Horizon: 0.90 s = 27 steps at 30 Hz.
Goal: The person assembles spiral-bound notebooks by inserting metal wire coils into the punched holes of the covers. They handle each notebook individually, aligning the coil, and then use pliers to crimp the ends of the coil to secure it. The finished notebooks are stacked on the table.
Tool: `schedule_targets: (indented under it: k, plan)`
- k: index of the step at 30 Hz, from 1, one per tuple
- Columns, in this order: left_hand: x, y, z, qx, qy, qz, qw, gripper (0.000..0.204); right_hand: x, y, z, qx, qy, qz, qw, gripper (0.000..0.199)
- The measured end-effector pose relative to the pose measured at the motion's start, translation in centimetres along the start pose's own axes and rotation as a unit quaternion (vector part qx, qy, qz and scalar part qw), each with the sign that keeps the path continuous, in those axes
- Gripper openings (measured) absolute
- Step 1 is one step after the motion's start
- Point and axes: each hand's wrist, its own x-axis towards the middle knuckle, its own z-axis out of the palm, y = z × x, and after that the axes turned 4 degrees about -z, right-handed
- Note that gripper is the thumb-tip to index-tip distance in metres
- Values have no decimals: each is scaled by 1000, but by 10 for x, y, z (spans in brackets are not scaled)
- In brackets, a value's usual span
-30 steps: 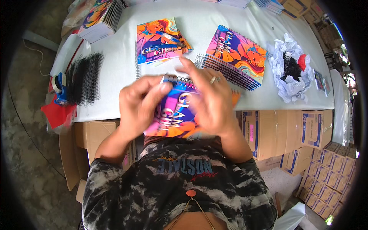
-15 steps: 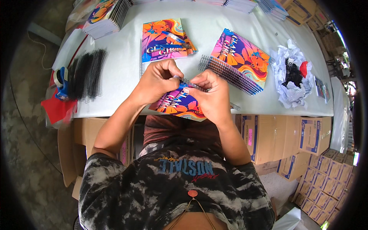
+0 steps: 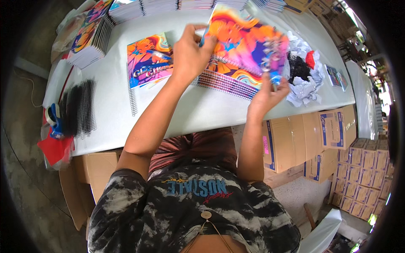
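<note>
A colourful spiral notebook, blurred by motion, is held up tilted over the table between both my hands. My left hand is closed on its left edge, thumb on the printed cover. My right hand pinches its lower right corner, by the lettered end. Partly hidden beneath it lies a stack of similar notebooks, their wire spines toward me. To the left of my left forearm rests another printed notebook or cover set, and a loose wire coil extends below its left edge.
Black spiral coils lie at the table's left, beside a blue tape dispenser and red material. Crumpled white paper holds something black at the right. Notebook stacks line the far edge. Cardboard boxes stand below the table.
The notebook has gone from near the table's front edge up and right, over the stack. Both hands moved with it, from its coil to opposite sides. The view has shifted.
</note>
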Motion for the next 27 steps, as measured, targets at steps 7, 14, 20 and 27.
schedule_targets:
  k: [7,14,20,27]
  plan:
    - [-18,-74,51,39,103,77,991,14,-33,50,-11,25,-68,9,997,52]
    - [-20,-73,37,35,131,121,983,16,-31,43,-18,26,-95,91,991,56]
    - [-49,-104,-51,338,78,67,935,31,-44,33,-45,-83,-32,-22,996,53]
    - [-59,-151,-103,433,70,141,888,23,-68,2,-22,8,-78,-138,987,45]
